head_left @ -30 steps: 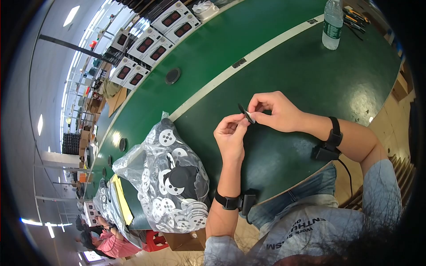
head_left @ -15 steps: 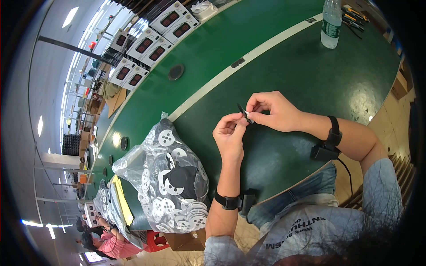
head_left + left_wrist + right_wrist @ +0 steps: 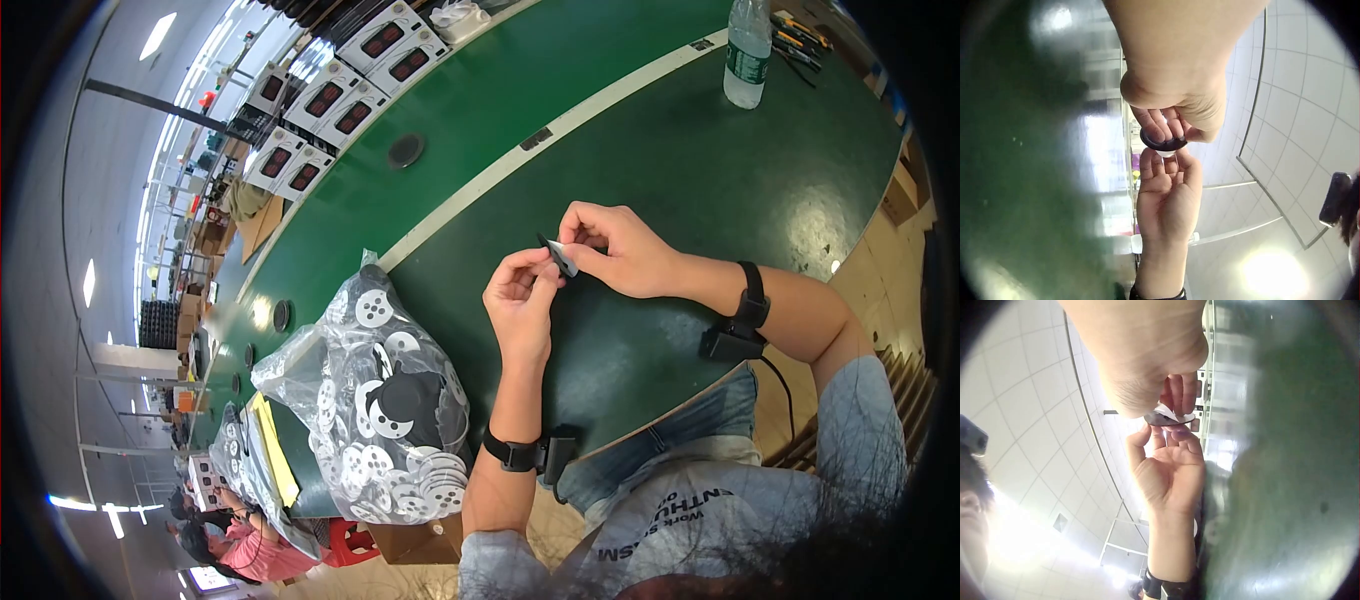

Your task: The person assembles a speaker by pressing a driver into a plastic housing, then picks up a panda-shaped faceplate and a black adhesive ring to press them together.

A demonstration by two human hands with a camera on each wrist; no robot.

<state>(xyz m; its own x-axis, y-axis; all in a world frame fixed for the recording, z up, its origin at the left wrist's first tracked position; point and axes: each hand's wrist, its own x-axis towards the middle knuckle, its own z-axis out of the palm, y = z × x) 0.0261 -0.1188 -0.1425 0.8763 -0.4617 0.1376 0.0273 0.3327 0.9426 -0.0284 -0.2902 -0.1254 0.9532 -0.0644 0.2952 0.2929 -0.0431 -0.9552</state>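
Held up over the dark green table, between both hands: one thin round black disc, tilted on edge, with a white layer on one face, partly lifted and curled away from the black.

Left hand: pinching the disc at its rim between thumb and fingers. Right hand: thumb and fingertips closed on the white layer, close beside the left fingertips. On each wrist, a black strap with a small black device.

Left of the left hand, on the table: one clear plastic bag, filled with white discs pierced with holes, a black piece among them. Beyond the bag: a yellow sheet. Below the bag: a cardboard box.

Across a pale strip, on a brighter green band: a dark round piece, with smaller-looking ones farther left.

Past the band: white boxes with dark panels, stacked.

Near the far right end of the table: one clear bottle with a green label, upright; just beside it, a bundle of pen-like tools.

Lower left, in the distance: a person in pink.
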